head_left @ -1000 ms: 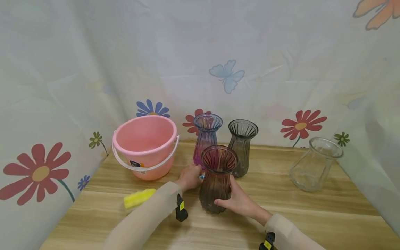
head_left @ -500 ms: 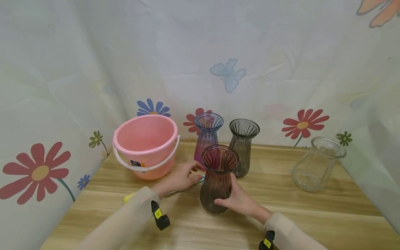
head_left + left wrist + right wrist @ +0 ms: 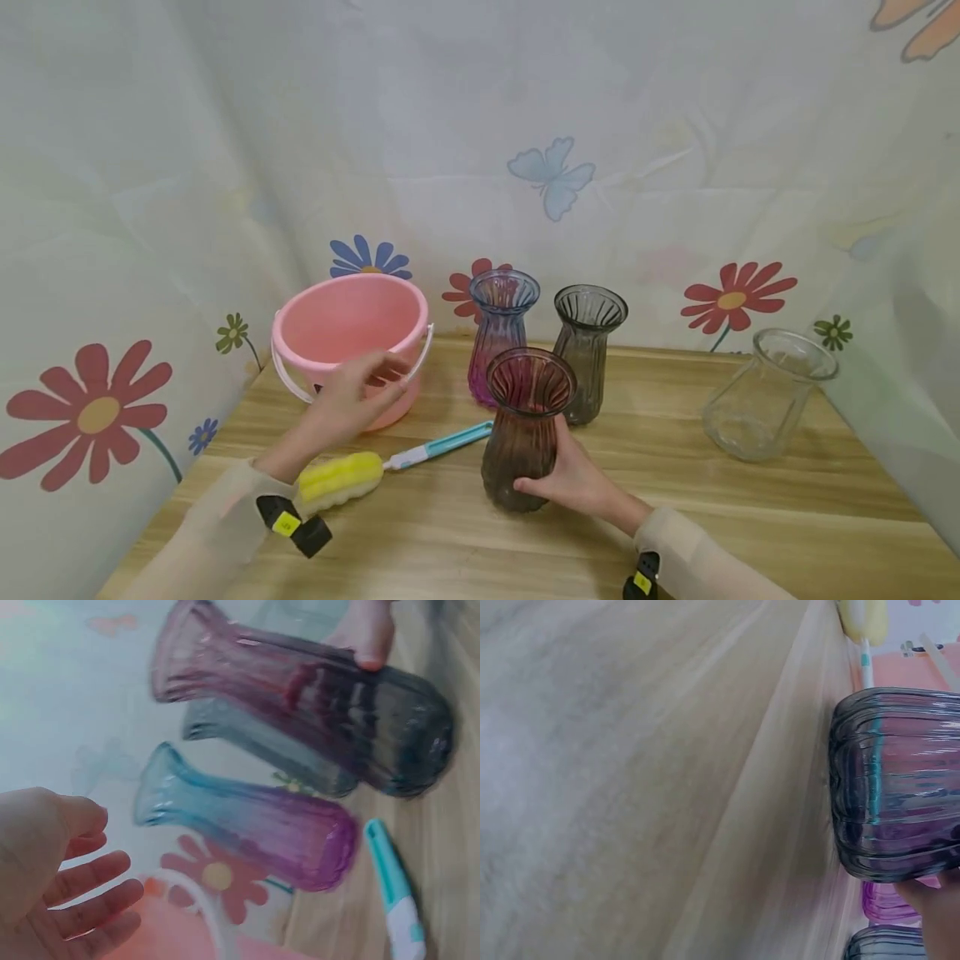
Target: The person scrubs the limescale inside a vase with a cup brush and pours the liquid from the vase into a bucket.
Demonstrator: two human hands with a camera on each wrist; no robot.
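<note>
My right hand [image 3: 581, 479] grips the lower body of a ribbed glass vase [image 3: 525, 450], reddish at the top and dark grey below. That vase is upright; whether its base touches the table I cannot tell. My left hand [image 3: 352, 400], fingers loosely bent with nothing in them, hovers in front of the pink bucket [image 3: 300, 354]. A bottle brush [image 3: 442, 446] with a yellow sponge head and blue-white handle lies between that hand and the vase. In the left wrist view, the blue-to-purple vase [image 3: 255, 821] shows past the left fingers [image 3: 97, 900].
Behind the held vase stand the blue-purple vase [image 3: 498, 333] and a grey vase [image 3: 588, 358]. At the right a clear glass vase [image 3: 750, 417] stands near the side curtain. Floral cloth [image 3: 480, 100] encloses the wooden table [image 3: 675, 517] at the back and sides.
My left hand has left the brush handle beside the reddish vase and moved left to the front of the bucket. The whole brush now shows on the table. My right hand stays on the vase.
</note>
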